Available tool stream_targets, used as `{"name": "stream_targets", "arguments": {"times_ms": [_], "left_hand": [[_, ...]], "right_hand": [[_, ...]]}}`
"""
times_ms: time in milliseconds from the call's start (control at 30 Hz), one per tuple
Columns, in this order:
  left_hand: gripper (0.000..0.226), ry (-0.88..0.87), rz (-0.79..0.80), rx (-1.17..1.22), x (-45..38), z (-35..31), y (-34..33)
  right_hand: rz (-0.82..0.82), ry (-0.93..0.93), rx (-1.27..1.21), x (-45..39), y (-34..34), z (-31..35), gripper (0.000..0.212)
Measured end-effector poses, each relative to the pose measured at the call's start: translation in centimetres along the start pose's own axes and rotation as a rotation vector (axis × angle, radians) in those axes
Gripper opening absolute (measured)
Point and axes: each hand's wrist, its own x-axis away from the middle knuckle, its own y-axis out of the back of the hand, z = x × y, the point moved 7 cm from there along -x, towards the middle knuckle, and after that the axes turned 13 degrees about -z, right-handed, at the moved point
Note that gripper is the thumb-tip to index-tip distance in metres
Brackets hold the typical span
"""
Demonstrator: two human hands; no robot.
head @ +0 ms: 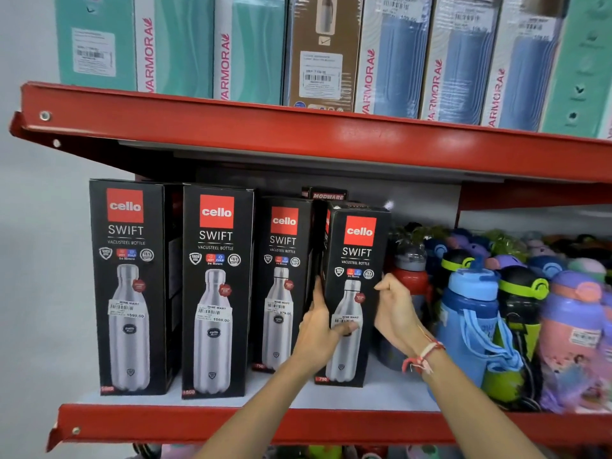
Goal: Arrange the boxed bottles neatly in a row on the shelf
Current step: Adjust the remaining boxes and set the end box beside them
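2 hands [319, 329] clasp boxed bottle [356, 260], shelf edge [298, 422]

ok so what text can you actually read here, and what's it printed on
"cello SWIFT VACUSTEEL BOTTLE": front of each of four black boxes, including the held box
"MODWARE": black box behind them
"VARMORA": spines of upper shelf boxes
"1099.00": price sticker on leftmost box
Barcode labels and badge icons: too small to read

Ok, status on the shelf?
Both hands, left hand and right hand, gripping fourth Cello box. Three boxes lined up left. Loose bottles crowd right side.
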Motion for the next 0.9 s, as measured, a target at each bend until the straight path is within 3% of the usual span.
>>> {"name": "stream_targets", "arguments": {"times_ms": [133,333,467,533,633,733,833,900], "left_hand": [[0.110,-0.011,0.011,0.015,0.2,-0.6,0.4],[0.083,-0.086,-0.042,0.036,2.7,-2.3,3.5],[0.046,-0.172,-0.084,0.155,4.6,-3.5,10.0],[0.032,-0.230,-0.148,0.217,5.5,-3.2,13.9],[0.024,-0.313,-0.397,0.156,6.7,-1.1,20.3],[0.026,-0.344,-0.633,0.056,8.0,1.8,26.1],[0.035,-0.233,-0.678,0.018,8.2,5.2,30.1],[0.049,-0.166,-0.635,0.030,8.1,6.9,31.8]], "right_hand": [[-0.007,0.099,0.079,0.3,-0.6,0.1,0.051],[-0.126,0.402,0.293,3.4,-2.2,2.2,0.078],[-0.359,0.704,0.452,8.6,-5.3,4.1,0.066],[-0.358,0.788,0.482,10.8,-7.9,3.5,0.054],[-0.155,0.651,0.421,12.2,-12.6,-0.8,0.032],[0.005,0.509,0.439,13.6,-17.0,-6.9,0.026],[0.088,0.349,0.534,14.8,-20.7,-12.9,0.032],[0.119,0.227,0.613,15.6,-22.7,-16.0,0.053]]}}
